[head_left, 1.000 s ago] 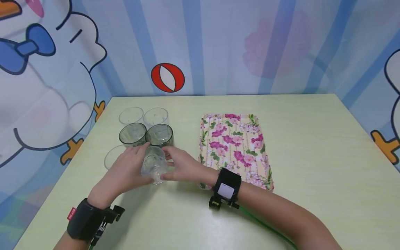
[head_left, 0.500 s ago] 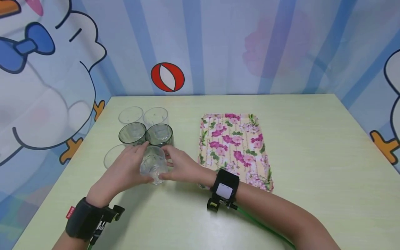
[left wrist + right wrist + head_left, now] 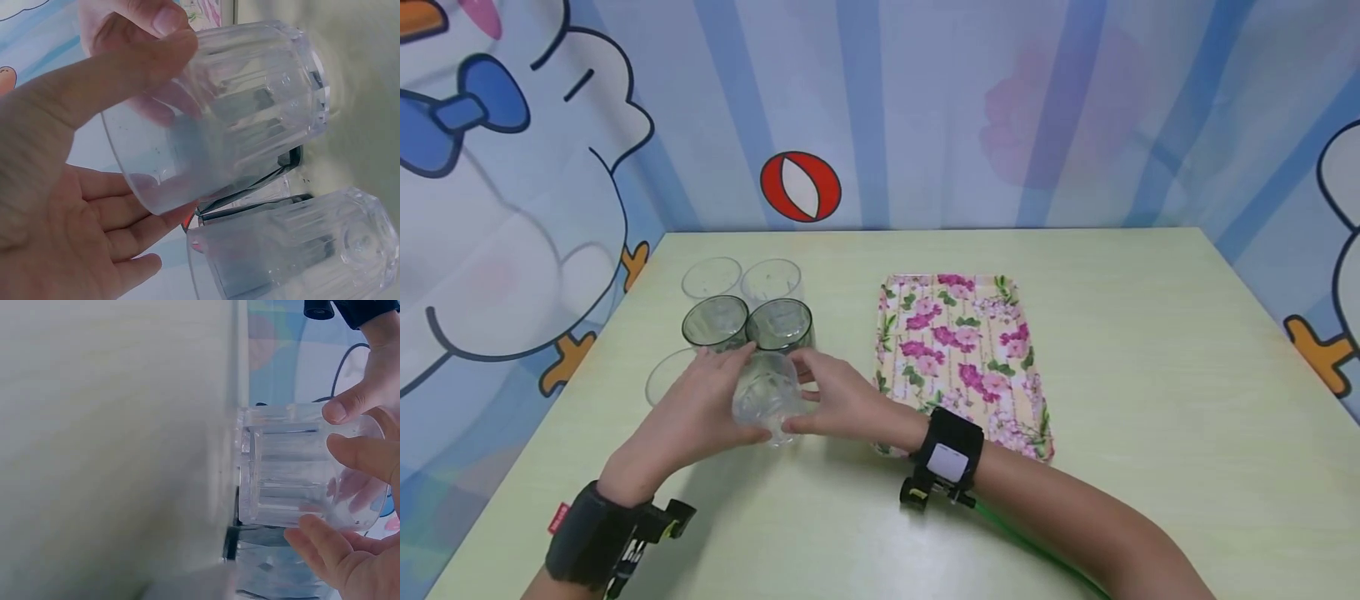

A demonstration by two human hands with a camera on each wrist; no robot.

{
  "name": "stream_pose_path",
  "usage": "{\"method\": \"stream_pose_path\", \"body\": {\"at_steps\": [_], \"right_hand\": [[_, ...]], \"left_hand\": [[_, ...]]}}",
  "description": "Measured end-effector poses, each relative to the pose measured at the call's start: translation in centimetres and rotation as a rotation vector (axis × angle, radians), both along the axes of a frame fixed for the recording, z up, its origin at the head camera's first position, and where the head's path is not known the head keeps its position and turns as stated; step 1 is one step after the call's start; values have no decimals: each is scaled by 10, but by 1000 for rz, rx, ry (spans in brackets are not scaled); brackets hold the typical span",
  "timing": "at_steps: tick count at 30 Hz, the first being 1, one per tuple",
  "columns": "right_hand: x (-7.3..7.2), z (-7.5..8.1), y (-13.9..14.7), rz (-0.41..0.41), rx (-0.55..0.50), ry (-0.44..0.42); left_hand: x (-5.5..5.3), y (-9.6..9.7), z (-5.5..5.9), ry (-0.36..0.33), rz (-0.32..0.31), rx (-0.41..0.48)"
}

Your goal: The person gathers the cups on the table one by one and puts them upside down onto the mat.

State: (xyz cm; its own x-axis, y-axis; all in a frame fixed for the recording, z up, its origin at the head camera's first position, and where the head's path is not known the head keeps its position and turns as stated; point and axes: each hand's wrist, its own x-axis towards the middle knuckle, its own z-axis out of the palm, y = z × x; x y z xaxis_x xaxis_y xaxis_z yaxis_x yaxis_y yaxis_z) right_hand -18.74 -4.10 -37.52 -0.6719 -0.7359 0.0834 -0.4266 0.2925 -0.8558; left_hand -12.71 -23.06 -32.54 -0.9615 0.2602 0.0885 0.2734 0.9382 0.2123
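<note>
clear glass or plastic, hard to tell which, forms the faceted tumbler between the hands in the head view. it is upright, mouth up, long axis near vertical, at the near right of a cluster. the left hand and the right hand grip it from opposite sides, thumbs towards the viewer, forearms converging. behind it sit two smoky grey tumblers, side by side, and beyond those two colourless tumblers; a partly hidden tumbler shows past the left hand. a flat tray with pink flowers lies to the right on the pale table.

in the left wrist view, turned sideways, the faceted tumbler's round, smooth rim faces left and its angular base right, towards the tabletop. the left thumb presses its wall; the other fingers spread beneath.

in the right wrist view, its mouth points right and its ridged base left. the right thumb and fingers clasp the smooth upper band, opposite the left thumb.
</note>
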Motion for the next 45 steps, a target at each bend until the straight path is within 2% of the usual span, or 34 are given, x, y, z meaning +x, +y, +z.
{"method": "stream_pose_path", "body": {"at_steps": [4,15,22,36,41,45], "right_hand": [[-1,4,5,-1,-2,19],[-1,23,25,-13,-60,20],[-2,36,38,-27,-88,25],[-9,63,69,-104,-69,44],[-11,71,82,-119,-64,59],[-13,76,91,-146,-53,73]], "left_hand": [[0,1,3,8,2,27],[-1,7,10,-3,14,194],[-3,13,15,17,1,276],[-10,40,22,15,33,509],[-16,51,22,49,2,568],[-22,59,22,42,-27,616]]}}
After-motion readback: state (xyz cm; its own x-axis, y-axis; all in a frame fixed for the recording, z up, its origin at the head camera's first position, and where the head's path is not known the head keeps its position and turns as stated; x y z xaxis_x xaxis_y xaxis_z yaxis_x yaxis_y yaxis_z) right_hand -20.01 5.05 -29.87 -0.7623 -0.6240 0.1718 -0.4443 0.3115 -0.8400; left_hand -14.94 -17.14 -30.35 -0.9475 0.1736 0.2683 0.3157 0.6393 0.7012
